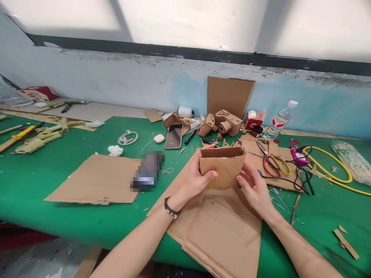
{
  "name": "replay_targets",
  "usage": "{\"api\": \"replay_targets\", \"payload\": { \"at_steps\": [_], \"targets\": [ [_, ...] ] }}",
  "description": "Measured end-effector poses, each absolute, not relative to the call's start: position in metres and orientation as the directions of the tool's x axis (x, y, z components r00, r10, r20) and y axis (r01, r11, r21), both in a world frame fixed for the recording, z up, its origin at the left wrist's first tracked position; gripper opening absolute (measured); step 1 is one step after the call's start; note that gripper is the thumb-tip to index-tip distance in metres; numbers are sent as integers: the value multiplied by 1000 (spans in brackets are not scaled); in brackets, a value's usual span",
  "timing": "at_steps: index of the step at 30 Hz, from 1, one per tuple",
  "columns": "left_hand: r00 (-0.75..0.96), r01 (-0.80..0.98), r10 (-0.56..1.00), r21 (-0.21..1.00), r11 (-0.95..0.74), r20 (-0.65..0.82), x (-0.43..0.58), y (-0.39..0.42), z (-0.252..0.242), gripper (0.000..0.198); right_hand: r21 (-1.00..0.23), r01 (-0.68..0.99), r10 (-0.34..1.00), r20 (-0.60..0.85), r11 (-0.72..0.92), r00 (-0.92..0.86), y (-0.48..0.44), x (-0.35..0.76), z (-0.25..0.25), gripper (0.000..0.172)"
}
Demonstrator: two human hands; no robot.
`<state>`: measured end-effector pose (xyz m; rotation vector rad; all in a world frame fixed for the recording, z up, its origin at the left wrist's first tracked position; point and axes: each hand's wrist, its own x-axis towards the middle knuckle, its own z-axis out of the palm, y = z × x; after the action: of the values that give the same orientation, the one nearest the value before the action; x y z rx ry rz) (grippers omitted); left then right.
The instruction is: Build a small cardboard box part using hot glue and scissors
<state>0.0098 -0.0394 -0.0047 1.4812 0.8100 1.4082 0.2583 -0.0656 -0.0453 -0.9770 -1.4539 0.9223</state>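
Observation:
An open-topped cardboard box [222, 170] with a curved lower edge is held up above the green table, its hollow inside showing. My left hand [197, 175] wraps round its left side, with the thumb across the front and the fingers mostly behind. At the lower right side, my right hand [255, 185] grips the box between thumb and fingers. Small blue bits show beside the right fingers; I cannot make out what they belong to. Beneath both hands lies a large cardboard sheet [223, 231]. A cardboard model camera [228, 122] stands behind the box.
Scissors [271, 160] lie right of the box on cardboard scraps, near a purple box [299, 156], black cable and yellow cord [344, 162]. A water bottle [278, 121] stands behind. Left are a phone [174, 136], another cardboard sheet [92, 179] and a yellow cutter [24, 131].

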Motion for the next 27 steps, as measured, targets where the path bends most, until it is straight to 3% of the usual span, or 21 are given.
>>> {"api": "replay_targets", "payload": {
  "at_steps": [3, 7, 14, 27],
  "targets": [
    [83, -90, 891, 893, -440, 447, 9, -41, -9, 96, -910, 130, 919, 389, 394, -64, -70, 263, -45, 54],
    [122, 3, 838, 845, -536, 531, 10, -46, -13, 88, -894, 79, 898, 439, 441, -34, -78, 263, -33, 73],
    [200, 78, 619, 618, -783, 759, 20, -41, -35, 80, -900, 71, 902, 423, 429, -88, -91, 247, -26, 92],
    [165, 53, 571, 571, -819, 804, 27, -51, -26, 75, -888, 88, 893, 448, 451, -49, -96, 237, -35, 82]
  ]
}}
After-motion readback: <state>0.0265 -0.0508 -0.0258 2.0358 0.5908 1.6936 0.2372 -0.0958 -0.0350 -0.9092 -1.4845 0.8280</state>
